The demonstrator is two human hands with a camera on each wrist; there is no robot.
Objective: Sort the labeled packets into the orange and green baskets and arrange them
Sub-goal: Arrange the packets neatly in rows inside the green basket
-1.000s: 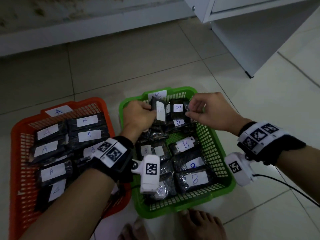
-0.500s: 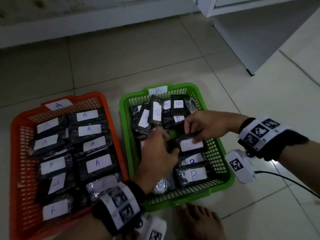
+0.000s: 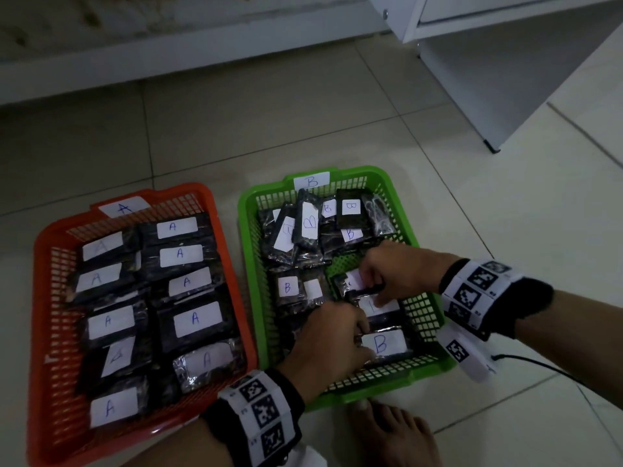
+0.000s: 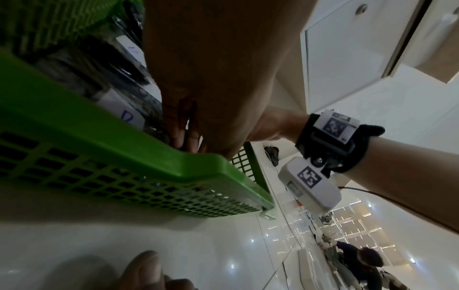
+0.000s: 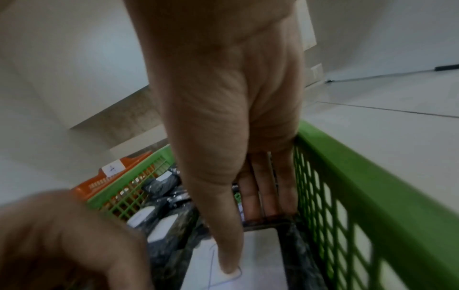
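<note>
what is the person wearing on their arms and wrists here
Both forearms are bare, with no sleeves. Each wrist carries a black strap wrapped in a white band printed with square black-and-white markers: left wrist band, right wrist band. A white camera block bearing another marker hangs under the right wrist, with a thin black cable trailing from it.

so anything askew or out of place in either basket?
Mostly the green basket: its far-end packets stand tilted and overlapping, not flat. The orange basket rows lie fairly neat; every legible label matches its basket.
</note>
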